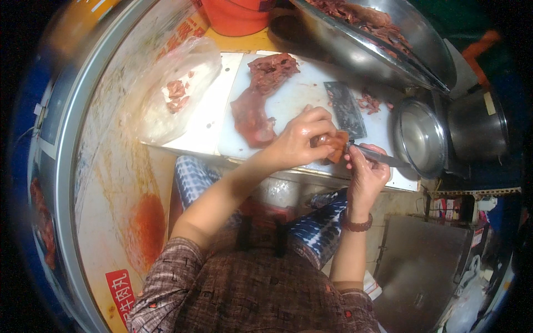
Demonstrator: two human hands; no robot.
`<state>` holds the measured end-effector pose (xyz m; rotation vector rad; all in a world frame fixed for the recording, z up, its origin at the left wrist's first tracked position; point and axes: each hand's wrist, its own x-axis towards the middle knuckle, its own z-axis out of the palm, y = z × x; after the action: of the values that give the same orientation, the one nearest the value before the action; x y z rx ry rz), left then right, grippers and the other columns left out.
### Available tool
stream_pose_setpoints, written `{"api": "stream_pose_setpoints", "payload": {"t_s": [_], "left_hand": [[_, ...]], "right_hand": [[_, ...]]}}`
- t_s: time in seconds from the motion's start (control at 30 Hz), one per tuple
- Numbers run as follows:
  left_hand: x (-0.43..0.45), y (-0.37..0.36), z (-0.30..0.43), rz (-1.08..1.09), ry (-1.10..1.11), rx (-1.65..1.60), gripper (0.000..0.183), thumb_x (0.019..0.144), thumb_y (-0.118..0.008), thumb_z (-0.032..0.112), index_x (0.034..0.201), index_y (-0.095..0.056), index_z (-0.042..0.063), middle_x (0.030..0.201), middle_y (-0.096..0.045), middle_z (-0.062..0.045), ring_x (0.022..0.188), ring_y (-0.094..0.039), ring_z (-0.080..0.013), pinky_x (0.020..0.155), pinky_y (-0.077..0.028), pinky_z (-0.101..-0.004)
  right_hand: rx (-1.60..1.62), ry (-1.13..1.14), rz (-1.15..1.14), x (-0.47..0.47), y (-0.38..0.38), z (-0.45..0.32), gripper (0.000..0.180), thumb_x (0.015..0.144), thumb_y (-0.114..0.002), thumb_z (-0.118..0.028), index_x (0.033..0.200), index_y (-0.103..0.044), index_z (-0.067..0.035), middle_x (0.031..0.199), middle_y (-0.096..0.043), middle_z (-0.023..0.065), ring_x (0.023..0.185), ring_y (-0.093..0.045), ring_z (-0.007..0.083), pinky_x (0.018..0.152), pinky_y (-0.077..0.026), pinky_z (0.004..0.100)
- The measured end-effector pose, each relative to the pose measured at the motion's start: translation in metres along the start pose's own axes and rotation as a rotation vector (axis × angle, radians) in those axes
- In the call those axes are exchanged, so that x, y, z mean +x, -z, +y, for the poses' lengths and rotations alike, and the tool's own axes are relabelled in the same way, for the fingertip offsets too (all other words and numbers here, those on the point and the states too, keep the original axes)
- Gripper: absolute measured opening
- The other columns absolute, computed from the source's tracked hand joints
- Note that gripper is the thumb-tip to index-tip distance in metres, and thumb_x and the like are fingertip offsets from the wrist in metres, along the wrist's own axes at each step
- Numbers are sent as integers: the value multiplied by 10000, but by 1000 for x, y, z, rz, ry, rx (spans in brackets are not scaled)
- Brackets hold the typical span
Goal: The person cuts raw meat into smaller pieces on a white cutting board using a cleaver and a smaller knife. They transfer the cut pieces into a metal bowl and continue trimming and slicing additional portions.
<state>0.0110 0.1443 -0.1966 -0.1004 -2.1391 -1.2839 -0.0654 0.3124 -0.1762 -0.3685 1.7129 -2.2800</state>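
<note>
My left hand (302, 137) grips a glossy brown piece of meat (338, 145) above the near edge of a white cutting board (304, 89). Held in my right hand (368, 172) is a narrow metal knife (383, 158), one end against the meat and the other pointing out to the right. My fingers hide part of both. Just beyond my hands a broad cleaver (345, 110) lies flat on the board. Left of it rests a long reddish-brown piece of cooked meat (254, 108). Small meat scraps (368, 103) sit right of the cleaver.
A clear plastic bag (200, 58) with meat bits lies at the left. A steel bowl (403, 125) stands at the board's right end, beside a dark metal pot (474, 129). Behind are a large steel basin (354, 58) of meat and a red bucket (237, 16).
</note>
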Motion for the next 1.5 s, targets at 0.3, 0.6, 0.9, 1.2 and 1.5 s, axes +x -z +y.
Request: {"api": "stream_pose_setpoints", "payload": {"t_s": [0.3, 0.6, 0.9, 1.2, 1.5], "left_hand": [[-1, 3, 1, -37, 16, 37, 214, 753, -741, 47, 926, -637, -23, 1041, -580, -140, 974, -622, -267, 836, -496, -347], [0, -2, 1, 30, 16, 6, 197, 753, -699, 133, 892, -652, 1, 929, -566, -118, 853, -574, -315, 899, -417, -411], [0, -1, 0, 29, 36, 10, 192, 764, -694, 139, 889, -654, 0, 918, -562, -125, 846, -577, -319, 868, -431, -404], [-1, -3, 0, 41, 35, -16, 184, 757, -697, 150, 862, -654, 5, 919, -567, -128, 835, -569, -324, 851, -427, -411], [0, -3, -5, -18, 2, 122, 227, 753, -727, 86, 952, -662, -1, 1026, -599, -140, 950, -594, -303, 831, -492, -373]], "right_hand": [[-139, 80, 58, 1, -4, 5, 205, 863, -738, 30, 1000, -587, 9, 795, -662, 64, 624, -620, 99, 522, -459, 202], [-140, 52, 14, -2, -6, 4, 195, 874, -713, 51, 1013, -582, 9, 818, -678, 71, 651, -622, 89, 553, -476, 199], [-178, 70, 110, 1, -3, 1, 212, 854, -712, 72, 1006, -576, 16, 814, -670, 68, 633, -601, 87, 579, -497, 211], [-123, 94, 43, 0, -8, 9, 207, 864, -712, 70, 1003, -570, 10, 842, -670, 70, 691, -611, 85, 612, -495, 210], [-217, 133, 138, 2, -4, 4, 201, 858, -721, 54, 985, -572, 10, 792, -639, 46, 648, -570, 76, 583, -466, 217]]}}
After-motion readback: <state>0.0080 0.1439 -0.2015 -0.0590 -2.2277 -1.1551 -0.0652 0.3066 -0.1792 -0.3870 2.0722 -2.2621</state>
